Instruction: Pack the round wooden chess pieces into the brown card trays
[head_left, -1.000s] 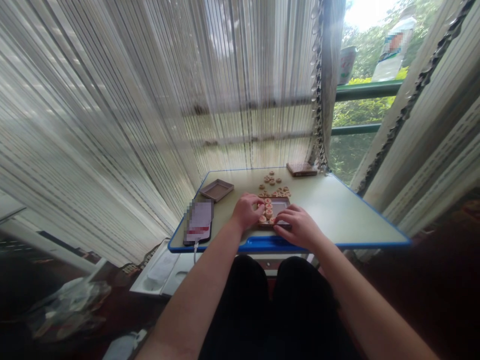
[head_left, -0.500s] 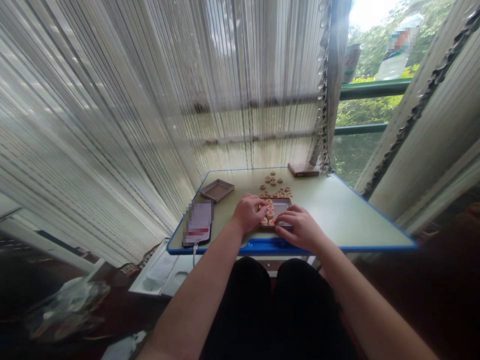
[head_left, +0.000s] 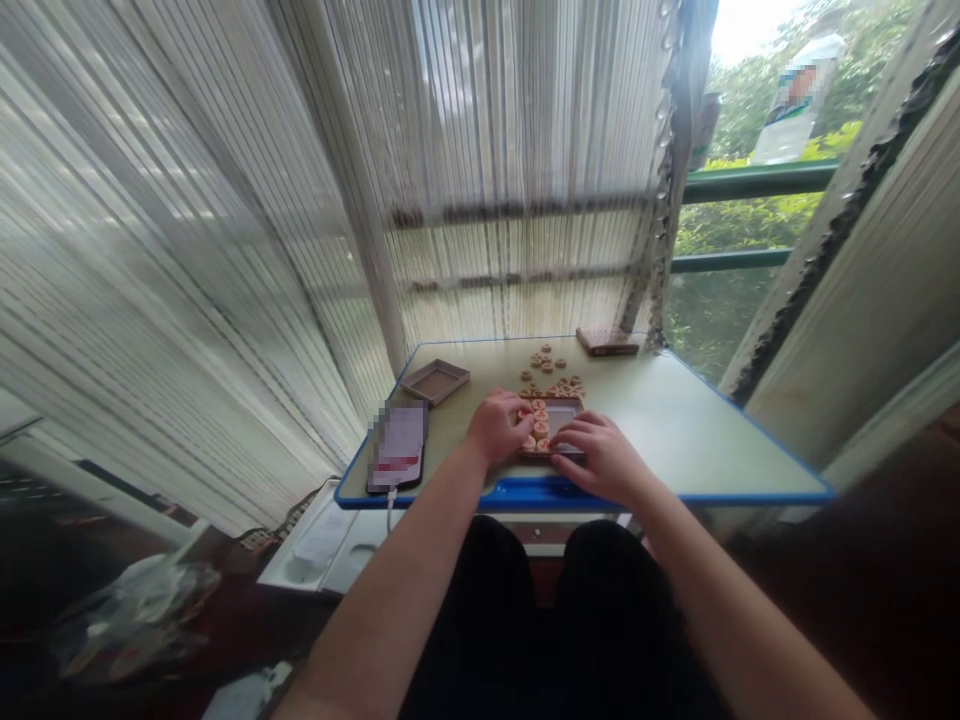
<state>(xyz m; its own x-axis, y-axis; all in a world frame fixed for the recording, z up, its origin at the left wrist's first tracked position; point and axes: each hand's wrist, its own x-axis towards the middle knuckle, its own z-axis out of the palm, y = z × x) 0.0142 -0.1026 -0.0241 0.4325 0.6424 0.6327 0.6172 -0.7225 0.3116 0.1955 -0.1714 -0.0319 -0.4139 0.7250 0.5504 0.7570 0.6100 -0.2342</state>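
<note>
A shallow brown box (head_left: 582, 402) lies near the table's front edge, its left part filled with round wooden Chinese chess pieces (head_left: 541, 428) marked in red. At the box's left side, my left hand (head_left: 500, 428) is closed, its bent fingertips on a piece by the left wall. My right hand (head_left: 596, 448) reaches over the front right of the box, fingers stretched and thumb apart. Its index fingertip touches or nearly touches the front piece of the row. The right part of the box shows its bare floor. My left fingers hide some pieces.
Behind the box lie loose chess pieces (head_left: 567, 386), several more farther back. A brown lid-like tray (head_left: 436, 381) sits at the left, near a phone (head_left: 399, 447) with a cable. A flat brown case (head_left: 608, 342) is at the back right, before the string curtain (head_left: 480, 240).
The view has shifted slightly. Both hands keep their places at the box, and the pieces look the same.
</note>
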